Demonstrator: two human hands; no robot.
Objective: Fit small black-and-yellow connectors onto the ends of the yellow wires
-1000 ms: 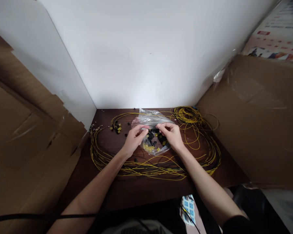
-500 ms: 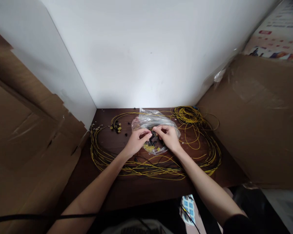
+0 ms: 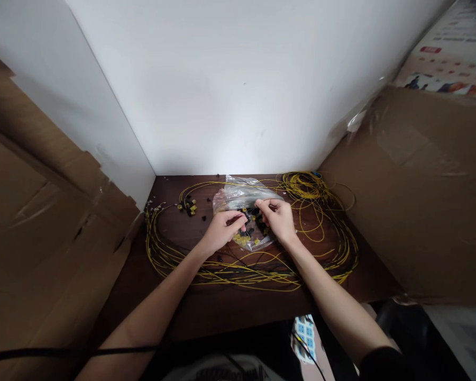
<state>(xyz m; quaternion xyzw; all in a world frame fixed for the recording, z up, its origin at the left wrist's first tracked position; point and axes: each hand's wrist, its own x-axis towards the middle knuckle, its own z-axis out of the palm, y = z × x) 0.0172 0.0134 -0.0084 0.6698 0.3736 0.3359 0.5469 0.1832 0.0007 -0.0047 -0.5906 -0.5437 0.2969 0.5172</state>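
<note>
My left hand (image 3: 223, 231) is closed in a pinch over the left side of a clear plastic bag (image 3: 240, 186). What sits between its fingertips is too small to make out. To its right, my right hand (image 3: 277, 218) also pinches with thumb and forefinger, a thin dark line running by its fingertips. Under and between the hands, small black parts (image 3: 250, 232) and yellow parts (image 3: 244, 241) lie in or on the bag. A large loop of yellow and black cables (image 3: 246, 278) passes below both wrists on the dark table.
A coil of yellow cable (image 3: 303, 186) sits at the back right. More black and yellow pieces (image 3: 188, 206) lie left of the bag. Cardboard (image 3: 416, 201) flanks the right side, a white panel (image 3: 238, 95) the back. A power strip (image 3: 304, 338) shows below the table edge.
My right hand has moved a little right, away from my left hand, widening the gap between their fingertips. My left hand stays nearly in place.
</note>
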